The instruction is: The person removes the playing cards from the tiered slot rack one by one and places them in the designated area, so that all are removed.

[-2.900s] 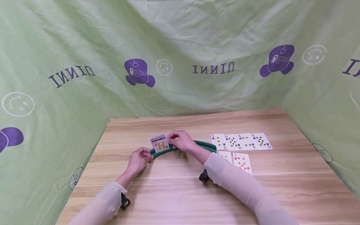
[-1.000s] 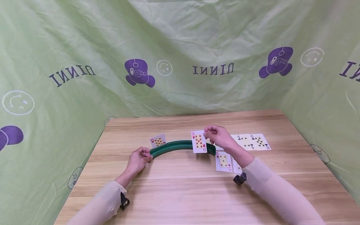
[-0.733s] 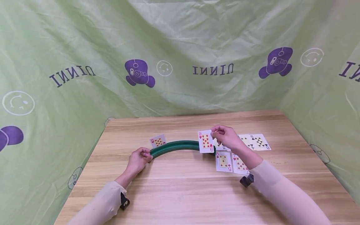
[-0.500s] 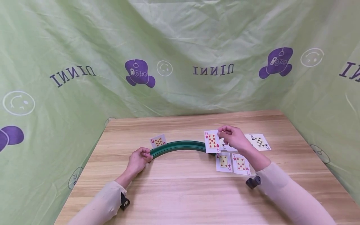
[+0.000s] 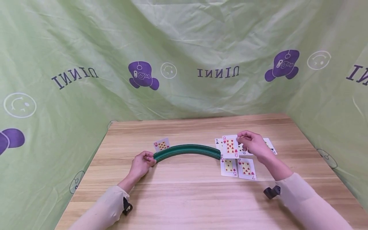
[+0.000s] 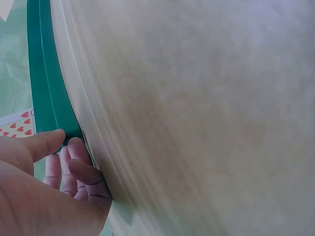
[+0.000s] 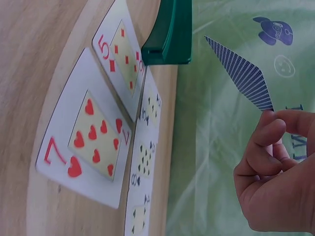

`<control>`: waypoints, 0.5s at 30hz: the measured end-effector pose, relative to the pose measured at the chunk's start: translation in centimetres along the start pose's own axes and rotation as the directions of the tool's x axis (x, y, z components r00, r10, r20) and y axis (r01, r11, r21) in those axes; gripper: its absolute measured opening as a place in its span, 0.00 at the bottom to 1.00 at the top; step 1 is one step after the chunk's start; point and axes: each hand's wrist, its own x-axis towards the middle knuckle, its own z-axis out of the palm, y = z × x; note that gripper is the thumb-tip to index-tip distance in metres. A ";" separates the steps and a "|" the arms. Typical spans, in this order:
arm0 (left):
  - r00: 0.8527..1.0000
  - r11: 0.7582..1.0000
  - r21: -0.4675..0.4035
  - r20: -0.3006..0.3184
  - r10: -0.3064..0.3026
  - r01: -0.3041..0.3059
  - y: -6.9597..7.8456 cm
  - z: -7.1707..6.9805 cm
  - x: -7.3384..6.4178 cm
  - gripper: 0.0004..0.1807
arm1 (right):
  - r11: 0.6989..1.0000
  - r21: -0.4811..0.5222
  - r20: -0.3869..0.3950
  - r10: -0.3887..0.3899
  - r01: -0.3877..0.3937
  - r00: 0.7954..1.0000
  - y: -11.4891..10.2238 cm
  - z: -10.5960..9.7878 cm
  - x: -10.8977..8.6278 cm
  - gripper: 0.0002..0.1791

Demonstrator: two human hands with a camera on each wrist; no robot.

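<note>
My left hand (image 5: 141, 164) pinches the near left end of a curved green card holder (image 5: 187, 149) between thumb and fingers; the left wrist view shows the thumb on top of that end. A hearts card (image 5: 162, 144) stands upright at the holder's left part. Between thumb and fingers of my right hand (image 5: 254, 144) is a nine of hearts (image 5: 230, 146), held by its upper right corner with its face toward me. Its dark striped back shows in the right wrist view. In the head view it overlaps the row of black cards past the holder's right end.
The five of diamonds (image 5: 228, 166) and seven of hearts (image 5: 246, 169) lie face up side by side, nearer me. Behind them a row of black cards, among them a three (image 5: 217, 143) and an eight (image 7: 143, 160), lies on the wooden table (image 5: 187, 198). A green curtain (image 5: 184, 92) surrounds the table.
My right hand has lifted the nine of hearts out of the holder and carried it right, over the cards on the table. My left hand stays on the holder's end.
</note>
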 end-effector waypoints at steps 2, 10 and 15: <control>1.000 1.000 0.002 -0.001 0.001 -0.001 0.0 0.0 0.0 0.15 | 1.000 -0.005 -0.009 0.005 -0.005 1.000 0.3 -0.4 -0.2 0.19; 1.000 1.000 0.010 0.000 0.006 -0.006 -0.1 0.0 0.0 0.15 | 0.999 -0.020 -0.031 0.049 -0.050 0.998 1.8 -2.0 -1.3 0.22; 1.000 1.000 0.008 -0.001 0.010 -0.010 -0.1 0.0 0.1 0.15 | 0.998 -0.014 -0.034 0.064 -0.065 0.997 2.5 -3.0 -2.0 0.21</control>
